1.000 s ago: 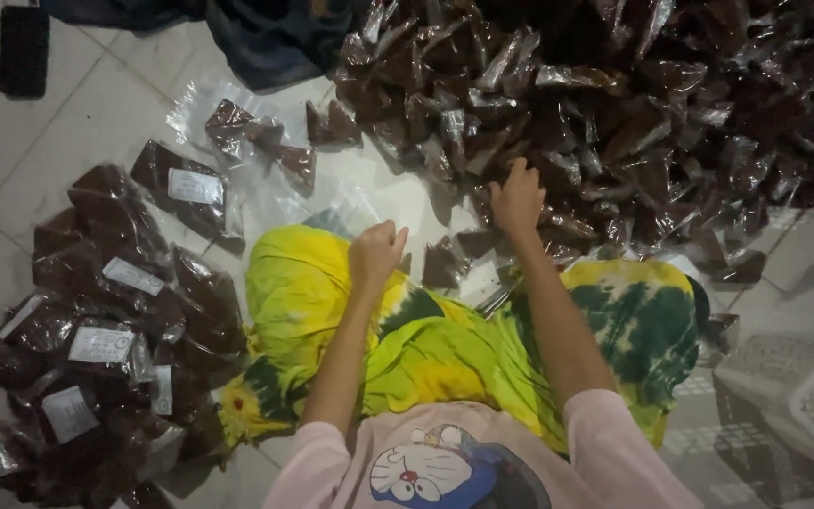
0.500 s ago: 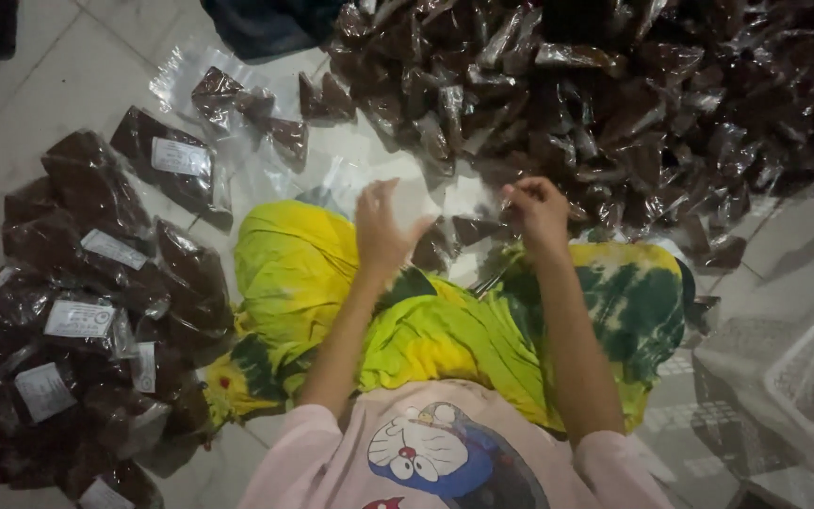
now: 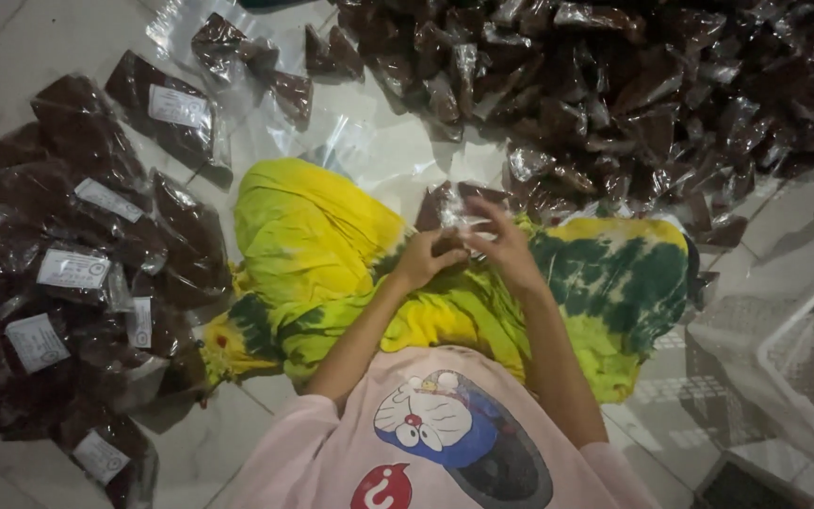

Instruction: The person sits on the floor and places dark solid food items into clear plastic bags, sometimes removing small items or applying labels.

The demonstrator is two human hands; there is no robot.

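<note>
My left hand (image 3: 423,255) and my right hand (image 3: 504,243) meet over my lap, which is covered by yellow and green tie-dyed cloth (image 3: 332,254). Together they hold a small clear packet of dark brown stuff (image 3: 449,209), with the fingers closed around its lower end. More loose small packets lie just beyond it. A large heap of the same small dark packets (image 3: 614,85) spreads across the floor ahead and to the right.
Bigger labelled bags of dark packets (image 3: 77,264) are stacked on the white tiles at the left. Empty clear plastic bags (image 3: 350,141) lie ahead of my knees. A white plastic basket (image 3: 803,358) stands at the right.
Both hands were stretched out toward the heap a second ago. They have drawn back to my lap and come together around a small packet.
</note>
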